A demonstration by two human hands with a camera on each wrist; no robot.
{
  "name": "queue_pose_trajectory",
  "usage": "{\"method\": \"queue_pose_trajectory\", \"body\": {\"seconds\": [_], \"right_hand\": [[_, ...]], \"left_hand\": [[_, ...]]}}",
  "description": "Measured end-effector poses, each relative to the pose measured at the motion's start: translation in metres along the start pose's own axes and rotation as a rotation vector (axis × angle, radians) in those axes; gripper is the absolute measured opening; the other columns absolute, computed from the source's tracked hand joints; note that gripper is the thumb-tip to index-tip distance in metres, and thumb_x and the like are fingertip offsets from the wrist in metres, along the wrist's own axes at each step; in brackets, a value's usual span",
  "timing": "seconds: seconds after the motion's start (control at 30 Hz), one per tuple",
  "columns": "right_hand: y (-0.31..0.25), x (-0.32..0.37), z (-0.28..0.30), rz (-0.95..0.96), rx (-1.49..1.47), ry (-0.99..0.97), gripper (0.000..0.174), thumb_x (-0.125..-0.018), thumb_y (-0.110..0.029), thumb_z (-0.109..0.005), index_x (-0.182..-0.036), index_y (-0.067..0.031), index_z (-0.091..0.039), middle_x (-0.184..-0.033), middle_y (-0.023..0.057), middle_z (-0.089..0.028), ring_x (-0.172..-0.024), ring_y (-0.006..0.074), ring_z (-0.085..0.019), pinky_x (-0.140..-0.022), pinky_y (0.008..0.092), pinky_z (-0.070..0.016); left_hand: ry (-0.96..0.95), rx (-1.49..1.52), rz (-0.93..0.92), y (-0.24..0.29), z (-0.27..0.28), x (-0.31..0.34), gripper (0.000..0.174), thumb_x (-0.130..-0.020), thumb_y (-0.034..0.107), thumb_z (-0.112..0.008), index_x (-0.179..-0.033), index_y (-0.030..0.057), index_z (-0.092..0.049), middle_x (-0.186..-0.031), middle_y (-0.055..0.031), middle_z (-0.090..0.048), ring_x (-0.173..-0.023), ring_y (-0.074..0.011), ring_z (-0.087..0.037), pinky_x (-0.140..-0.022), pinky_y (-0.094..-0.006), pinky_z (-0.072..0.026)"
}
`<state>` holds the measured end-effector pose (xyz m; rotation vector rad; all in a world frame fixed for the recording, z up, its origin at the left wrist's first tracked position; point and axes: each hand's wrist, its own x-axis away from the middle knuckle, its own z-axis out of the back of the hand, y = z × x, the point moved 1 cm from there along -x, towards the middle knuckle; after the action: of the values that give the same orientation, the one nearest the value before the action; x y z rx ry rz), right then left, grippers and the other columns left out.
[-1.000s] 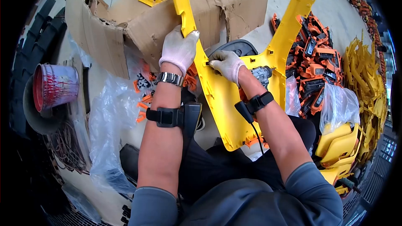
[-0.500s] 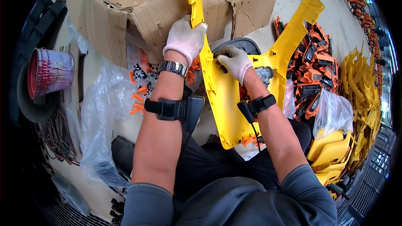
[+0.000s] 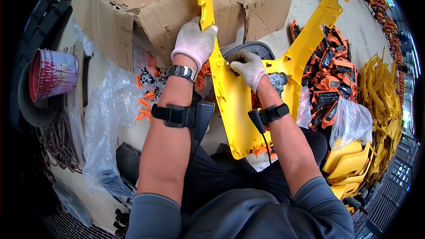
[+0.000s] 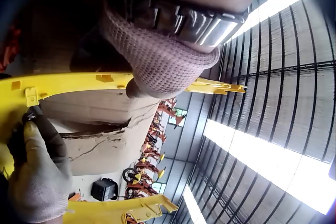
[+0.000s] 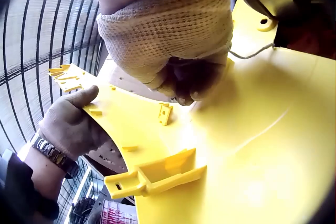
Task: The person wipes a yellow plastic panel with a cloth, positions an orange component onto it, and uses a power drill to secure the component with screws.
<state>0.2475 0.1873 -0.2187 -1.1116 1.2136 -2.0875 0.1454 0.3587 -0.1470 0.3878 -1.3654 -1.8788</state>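
Observation:
A large yellow plastic panel (image 3: 230,102), forked into two long arms, stands tilted over the person's lap. The left hand (image 3: 195,42), in a pale knit glove, grips the panel's left arm, thumb on the near face. The gloved right hand (image 3: 249,68) is at the inner side of that arm's base. Its thumb and finger pinch a small dark clip (image 4: 33,112) right at a raised yellow tab (image 4: 32,97). In the right wrist view the curled fingers hide the clip; another small tab (image 5: 165,113) and a moulded bracket (image 5: 157,174) show on the panel.
A power drill (image 3: 278,80) is behind the panel's crosspiece. A torn cardboard box (image 3: 212,13) stands ahead. Orange and black parts (image 3: 334,68) are heaped right, beside yellow parts (image 3: 383,110). Clear plastic sheeting (image 3: 106,137) and a red-stained bucket (image 3: 55,73) are at left.
Over the first half second both hands and the panel shift slightly right in the head view, as the surroundings shift too. Since then they have stayed nearly still, the right fingertips working at the same spot.

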Motion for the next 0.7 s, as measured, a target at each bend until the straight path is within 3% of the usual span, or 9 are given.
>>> {"method": "queue_pose_trajectory", "body": {"seconds": [0.23,0.43,0.53,0.7], "right_hand": [[-0.003,-0.001,-0.007,0.082,0.135,0.078,0.03,-0.081,-0.012,-0.063,-0.106,0.0033,-0.069,-0.098,0.014,-0.072,-0.088,0.0196,-0.068,-0.083,0.029,-0.0528],[-0.002,-0.001,-0.008,0.129,0.22,0.072,0.031,-0.08,-0.012,-0.064,-0.107,0.0001,-0.07,-0.102,0.0149,-0.072,-0.092,0.0229,-0.069,-0.086,0.0308,-0.0529],[-0.008,0.002,-0.007,0.067,0.195,0.07,0.029,-0.079,-0.012,-0.063,-0.105,-0.0005,-0.071,-0.102,0.0155,-0.072,-0.094,0.0258,-0.07,-0.087,0.0313,-0.0527],[-0.02,0.001,-0.017,0.139,0.267,0.113,0.027,-0.08,-0.012,-0.062,-0.105,-0.003,-0.071,-0.103,0.0149,-0.072,-0.097,0.0279,-0.069,-0.088,0.032,-0.0526]], "left_hand": [[0.015,-0.054,-0.005,0.002,0.0,0.002,0.036,-0.089,0.024,-0.063,-0.11,-0.0052,-0.064,-0.099,-0.0263,-0.069,-0.093,-0.0399,-0.067,-0.083,-0.0433,-0.0539],[-0.104,-0.065,0.047,0.002,-0.004,0.002,0.037,-0.09,0.024,-0.061,-0.114,-0.0035,-0.062,-0.101,-0.0266,-0.068,-0.096,-0.0404,-0.066,-0.084,-0.0433,-0.0531],[-0.091,-0.03,0.058,-0.002,-0.006,0.001,0.037,-0.09,0.023,-0.06,-0.115,-0.0032,-0.062,-0.102,-0.0263,-0.068,-0.096,-0.0403,-0.066,-0.085,-0.0431,-0.0527],[-0.091,0.001,0.067,-0.005,-0.009,-0.001,0.036,-0.09,0.023,-0.059,-0.115,-0.0035,-0.062,-0.1,-0.0258,-0.068,-0.095,-0.0409,-0.066,-0.084,-0.0437,-0.0525]]}}
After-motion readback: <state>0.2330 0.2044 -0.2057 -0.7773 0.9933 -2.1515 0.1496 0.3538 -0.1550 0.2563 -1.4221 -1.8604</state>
